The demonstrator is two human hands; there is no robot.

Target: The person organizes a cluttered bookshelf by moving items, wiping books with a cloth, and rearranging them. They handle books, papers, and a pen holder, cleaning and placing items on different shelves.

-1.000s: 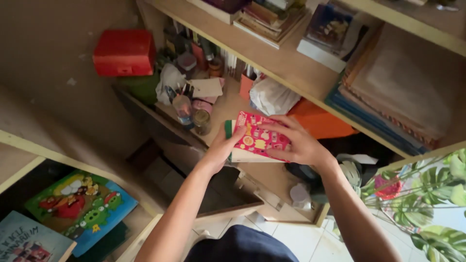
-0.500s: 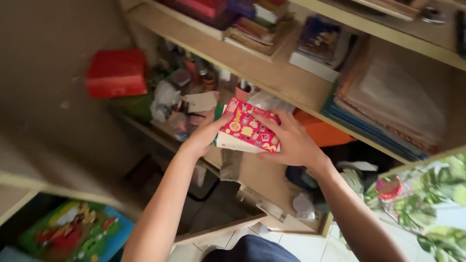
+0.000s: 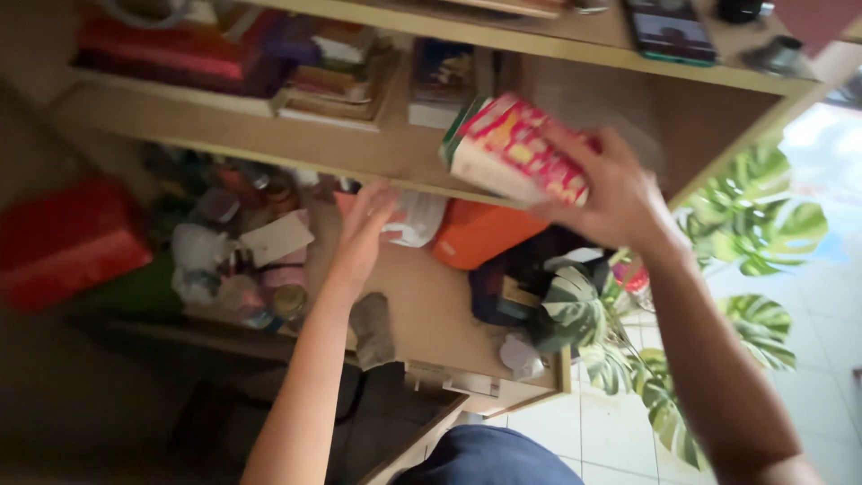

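My right hand [image 3: 611, 193] grips a thick pink book with a sticker-patterned cover [image 3: 512, 148] and holds it up in front of the middle wooden shelf [image 3: 377, 162]. My left hand [image 3: 364, 224] holds nothing; its fingers are spread above the lower shelf [image 3: 422, 296], near a white plastic bag [image 3: 417, 216] and a paper tag [image 3: 277, 238]. The frame is motion-blurred.
Stacked books [image 3: 332, 72] lie on the middle shelf. The lower shelf carries jars and clutter [image 3: 242, 260], an orange box [image 3: 480, 233], a red box [image 3: 67, 238] at the left. A leaf-patterned cloth [image 3: 745, 242] hangs at the right above white floor tiles [image 3: 808, 359]. A phone [image 3: 669, 27] lies on top.
My left hand has let go of the pink book and dropped toward the lower shelf. My right hand has lifted the book up and to the right. The view swung right.
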